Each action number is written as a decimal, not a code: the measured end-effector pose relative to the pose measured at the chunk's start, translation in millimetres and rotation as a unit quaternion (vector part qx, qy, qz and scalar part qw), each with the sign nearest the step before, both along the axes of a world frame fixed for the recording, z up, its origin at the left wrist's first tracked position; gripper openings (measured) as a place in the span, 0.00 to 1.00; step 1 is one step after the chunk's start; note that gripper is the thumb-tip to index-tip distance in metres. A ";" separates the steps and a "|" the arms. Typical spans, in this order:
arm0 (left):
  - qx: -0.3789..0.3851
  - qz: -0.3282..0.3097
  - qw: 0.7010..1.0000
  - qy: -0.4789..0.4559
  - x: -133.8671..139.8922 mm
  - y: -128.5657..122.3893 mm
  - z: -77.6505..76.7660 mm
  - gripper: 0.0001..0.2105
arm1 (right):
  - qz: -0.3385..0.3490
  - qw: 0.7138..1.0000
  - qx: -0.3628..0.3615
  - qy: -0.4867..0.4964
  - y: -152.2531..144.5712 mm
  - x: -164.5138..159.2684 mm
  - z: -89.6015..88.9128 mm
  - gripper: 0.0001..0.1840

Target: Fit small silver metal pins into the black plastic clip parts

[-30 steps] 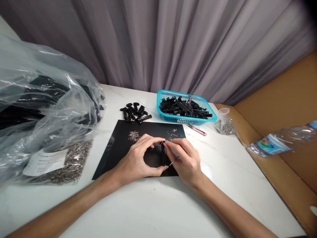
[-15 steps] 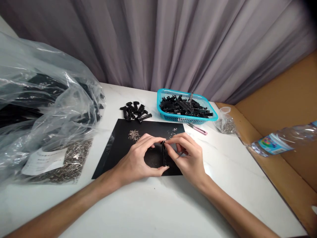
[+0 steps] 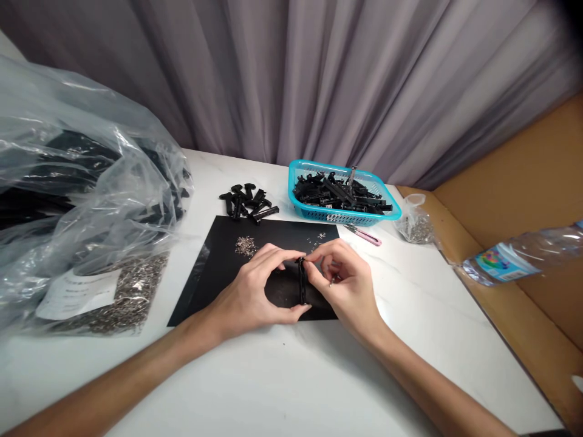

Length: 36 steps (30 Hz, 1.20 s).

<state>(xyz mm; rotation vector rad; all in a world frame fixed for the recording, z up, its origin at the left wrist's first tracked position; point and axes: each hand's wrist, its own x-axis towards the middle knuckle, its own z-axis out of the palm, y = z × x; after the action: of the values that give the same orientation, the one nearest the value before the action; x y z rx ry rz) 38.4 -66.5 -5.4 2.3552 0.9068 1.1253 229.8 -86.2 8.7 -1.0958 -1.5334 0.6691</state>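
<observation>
My left hand grips a slim black plastic part upright, its ends caught between thumb and fingertips. At the part's upper end, the thumb and forefinger of my right hand are pinched together; what lies between them is too small to make out. A small shiny bit shows by the curled fingers of that hand. Both hands are over a black mat. Small metal pieces lie heaped on the mat, with a few more tiny pieces near its far right corner.
Behind the mat lie loose black parts and a blue basket full of similar parts. A pink-handled cutter, a small bag and a bottle are on the right. Large plastic bags and a labelled bag of metal pieces fill the left.
My right hand's fingers have shifted slightly at the part's upper end, and the curled fingers have turned a little. My left hand keeps the same hold.
</observation>
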 end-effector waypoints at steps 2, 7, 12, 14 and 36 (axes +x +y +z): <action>-0.001 -0.002 1.000 0.001 0.2 -0.4 -0.2 0.30 | -0.002 1.000 0.000 -0.006 -0.1 0.1 0.9 0.03; 0.010 -0.006 1.000 0.004 1.0 -0.2 0.7 0.30 | -0.012 0.999 0.036 -0.037 -0.7 -1.0 -1.4 0.06; 0.032 -0.007 0.999 0.000 1.9 0.7 2.1 0.30 | -0.014 0.994 0.084 -0.067 -2.1 -4.5 -8.8 0.09; 0.038 -0.006 0.999 -0.004 2.0 0.8 2.0 0.30 | -0.012 0.993 0.097 -0.065 -3.0 -5.9 -12.4 0.09; 0.048 -0.009 0.999 -0.018 0.7 1.4 -0.5 0.30 | 0.039 0.980 0.163 -0.104 1.6 -5.3 -26.9 0.08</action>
<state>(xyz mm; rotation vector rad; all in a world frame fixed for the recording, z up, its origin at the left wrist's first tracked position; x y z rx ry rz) 39.1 -65.1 -5.9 2.4066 0.8361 1.2253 224.5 -84.6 -18.2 -0.8794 -1.8000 0.3429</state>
